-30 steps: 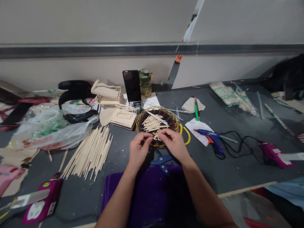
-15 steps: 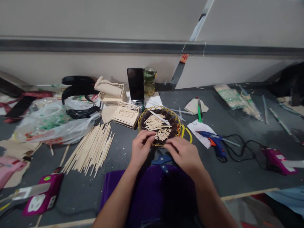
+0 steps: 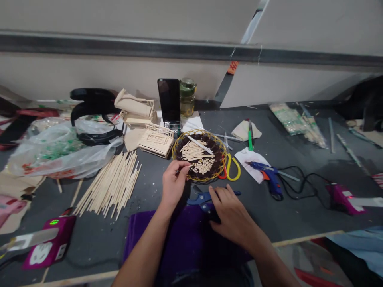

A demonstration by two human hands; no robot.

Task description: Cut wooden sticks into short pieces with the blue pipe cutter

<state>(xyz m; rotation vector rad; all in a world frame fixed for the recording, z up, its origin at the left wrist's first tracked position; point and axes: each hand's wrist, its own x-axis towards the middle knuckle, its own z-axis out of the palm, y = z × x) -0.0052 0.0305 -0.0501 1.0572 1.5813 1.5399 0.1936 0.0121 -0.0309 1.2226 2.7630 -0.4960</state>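
My left hand (image 3: 174, 181) is at the front left rim of a dark woven basket (image 3: 218, 169) with a yellow edge. Its thumb and forefinger are pinched together; whatever is between them is too small to make out. Inside the basket lie short wooden sticks (image 3: 193, 150), a white pen-like stick (image 3: 200, 144) and a heap of tiny cut wooden pieces (image 3: 204, 166). My right hand (image 3: 229, 211), fingers apart, reaches over a blue-handled cutter (image 3: 199, 198) in front of the basket. Its fingertips are at the handles, and the palm hides part of the tool.
Long wooden sticks (image 3: 109, 185) are spread at left, near miniature stick furniture (image 3: 157, 142). A phone (image 3: 169, 99) stands before a green jar (image 3: 187, 97). Yellow-handled scissors (image 3: 233, 169), a blue glue gun (image 3: 271, 177) and its cord lie at right. Purple cloth (image 3: 143, 231) covers the lap.
My right hand has drawn back from the basket's front rim down to the blue cutter, its fingers spreading. My left hand stays pinched by the basket. The camera view has shifted slightly.
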